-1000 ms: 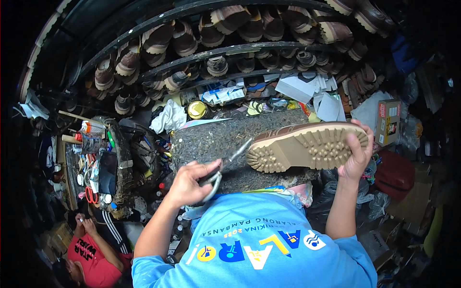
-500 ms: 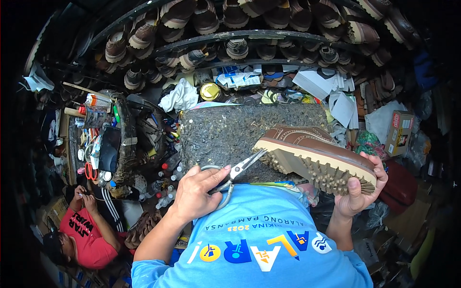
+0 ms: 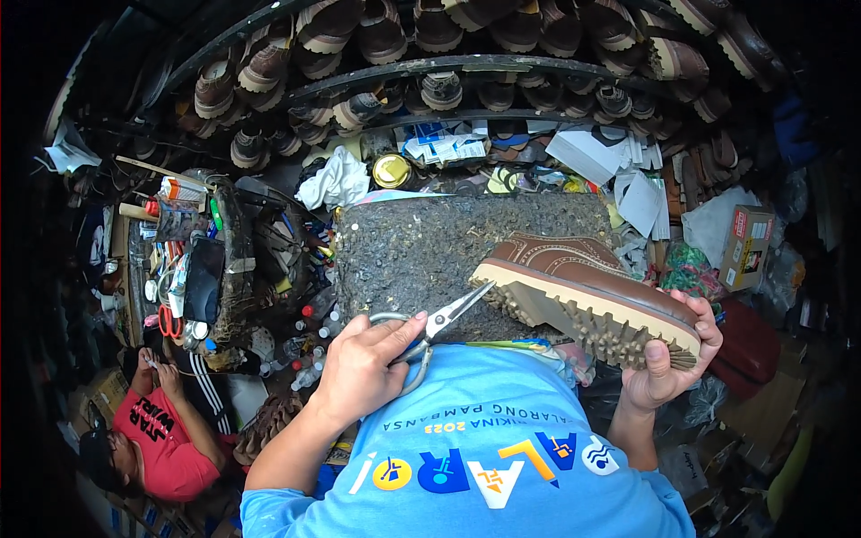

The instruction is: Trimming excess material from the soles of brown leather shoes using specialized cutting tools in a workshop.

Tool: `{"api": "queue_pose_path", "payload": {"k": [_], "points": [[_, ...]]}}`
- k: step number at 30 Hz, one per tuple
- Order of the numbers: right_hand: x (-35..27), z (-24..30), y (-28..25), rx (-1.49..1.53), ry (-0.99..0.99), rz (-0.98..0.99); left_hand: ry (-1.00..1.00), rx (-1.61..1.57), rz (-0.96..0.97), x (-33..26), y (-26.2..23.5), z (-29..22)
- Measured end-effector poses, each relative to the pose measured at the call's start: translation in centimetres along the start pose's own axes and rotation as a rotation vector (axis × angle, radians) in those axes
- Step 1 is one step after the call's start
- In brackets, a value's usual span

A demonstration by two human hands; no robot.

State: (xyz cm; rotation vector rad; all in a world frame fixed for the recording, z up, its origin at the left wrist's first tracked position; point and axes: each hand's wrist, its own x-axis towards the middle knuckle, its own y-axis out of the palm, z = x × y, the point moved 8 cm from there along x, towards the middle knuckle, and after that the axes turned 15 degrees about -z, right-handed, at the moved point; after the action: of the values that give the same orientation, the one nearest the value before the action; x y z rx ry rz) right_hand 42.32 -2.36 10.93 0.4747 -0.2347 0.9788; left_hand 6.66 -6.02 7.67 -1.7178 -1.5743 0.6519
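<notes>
Fingers (image 3: 400, 338) of the left hand (image 3: 366, 372) are curled round the pale metal loop handles of a pair of slim, pointed steel scissors (image 3: 448, 317), the forefinger lying forward toward the pivot and the blades together or nearly so. The right hand (image 3: 653, 384) grips a brown leather shoe with a cream midsole and a deeply lugged tan sole (image 3: 619, 285) by its toe, thumb against the tread and fingers wrapped over the far side. The shoe is over the near right corner of a dark, rough-topped bench slab (image 3: 404, 242), its toe reaching past the right edge; whether any part rests on the slab cannot be told. Its long axis slopes from the heel, at the left and farther from the body, down to the toe, at the right and nearer; it is tipped so that the tread turns toward the blue printed T-shirt (image 3: 502, 403) and the upper away. The step in hand looks like close work with the blade tips at the heel's lower edge, though contact is unclear. By judgement, the next move calls for a steady toe grip and fine control of the points, clear of the midsole.
</notes>
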Motion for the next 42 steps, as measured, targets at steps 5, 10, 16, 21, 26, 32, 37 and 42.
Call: {"api": "queue_pose_path", "payload": {"k": [5,10,16,21,26,32,37,42], "points": [[-0.1,0.0,0.0,0.013,-0.014,0.011,-0.001,-0.094,0.032,-0.1,0.0,0.6],[0.1,-0.2,-0.2,0.016,-0.005,0.004,0.074,0.009,-0.054,-0.5,-1.7,-0.4],[0.3,-0.3,-0.4,0.034,-0.001,0.025,-0.029,0.277,-0.012,-2.1,-0.3,2.3],[0.0,0.3,0.3,0.008,-0.024,0.053,0.108,-0.169,-0.206,3.2,1.3,-1.7],[-0.2,0.6,0.9,-0.014,-0.064,0.084,0.141,-0.112,-0.124,7.1,4.5,-3.1],[-0.2,0.8,1.5,-0.029,-0.077,0.096,0.202,0.06,0.07,8.5,5.5,-3.5],[0.0,0.9,2.1,-0.039,-0.085,0.111,0.376,0.186,0.284,11.3,5.8,-4.9],[0.2,0.9,2.2,-0.046,-0.088,0.113,0.291,0.219,0.504,13.8,7.2,-4.2]]}}
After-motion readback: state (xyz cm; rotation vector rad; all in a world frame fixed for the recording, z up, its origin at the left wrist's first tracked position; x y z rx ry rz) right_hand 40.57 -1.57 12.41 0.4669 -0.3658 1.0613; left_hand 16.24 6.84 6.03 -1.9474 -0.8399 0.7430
